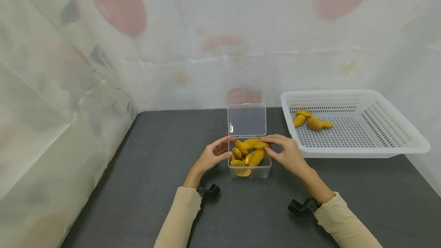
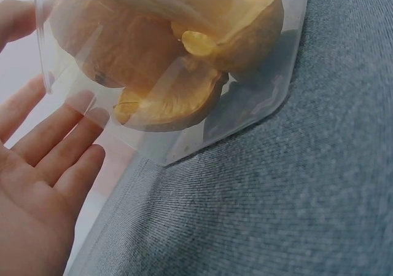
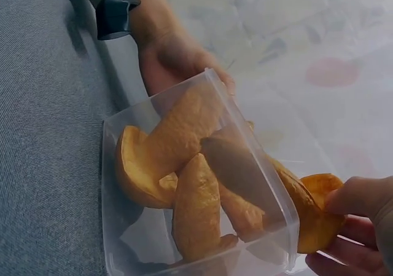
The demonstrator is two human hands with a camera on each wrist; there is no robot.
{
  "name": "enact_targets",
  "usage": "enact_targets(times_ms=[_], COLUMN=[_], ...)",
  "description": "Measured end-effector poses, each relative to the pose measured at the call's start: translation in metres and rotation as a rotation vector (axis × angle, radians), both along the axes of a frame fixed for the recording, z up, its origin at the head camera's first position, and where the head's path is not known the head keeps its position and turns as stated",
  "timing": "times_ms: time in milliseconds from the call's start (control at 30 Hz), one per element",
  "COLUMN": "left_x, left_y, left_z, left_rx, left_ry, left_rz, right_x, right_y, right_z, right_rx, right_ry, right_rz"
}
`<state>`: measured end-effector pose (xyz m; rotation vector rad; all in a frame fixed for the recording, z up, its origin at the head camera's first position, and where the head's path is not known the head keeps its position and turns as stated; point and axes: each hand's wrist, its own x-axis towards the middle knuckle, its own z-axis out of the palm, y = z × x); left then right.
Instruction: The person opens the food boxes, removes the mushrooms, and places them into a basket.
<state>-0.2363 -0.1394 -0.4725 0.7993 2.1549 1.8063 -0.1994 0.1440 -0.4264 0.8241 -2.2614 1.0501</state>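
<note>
A clear plastic box [image 1: 253, 173] stands on the table, its hinged lid [image 1: 246, 119] raised at the back. Several yellow-brown mushrooms [image 1: 256, 158] fill it, caps and stems crossing each other. At the right rim, my right hand [image 1: 288, 155] pinches a mushroom [image 3: 318, 217] by its cap between thumb and fingers; its stem lies over the others. My left hand [image 1: 211, 157] is at the box's left side, thumb by the rim. Its fingers [image 2: 64, 147] are nearly straight along the outside wall in the left wrist view.
A white perforated basket [image 1: 361, 150] sits at the back right, holding two more mushrooms [image 1: 315, 123] at its left end. The dark grey table [image 1: 155, 163] meets a patterned curtain [image 1: 165, 72] behind and at the left. Each wrist wears a black camera mount [image 1: 304, 207].
</note>
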Motion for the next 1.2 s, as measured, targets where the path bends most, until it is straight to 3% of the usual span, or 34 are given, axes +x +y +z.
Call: enact_targets(times_ms=[367,700,1000,1200], left_x=[0.000,-0.001,-0.001,-0.001], left_y=[-0.001,0.000,-0.001,0.000], left_z=[0.000,-0.001,-0.001,-0.003], left_rx=[0.002,0.007,0.010,0.001], left_ry=[-0.003,0.011,0.003,0.006], left_rz=[-0.002,-0.003,0.001,0.007], right_x=[0.001,-0.002,-0.003,-0.006], right_y=[0.001,0.005,0.015,0.029], right_z=[0.005,0.014,0.026,0.026], right_rx=[-0.067,-0.180,-0.265,-0.393], right_ry=[-0.008,0.001,0.000,0.014], right_rz=[-0.025,0.028,0.014,0.003])
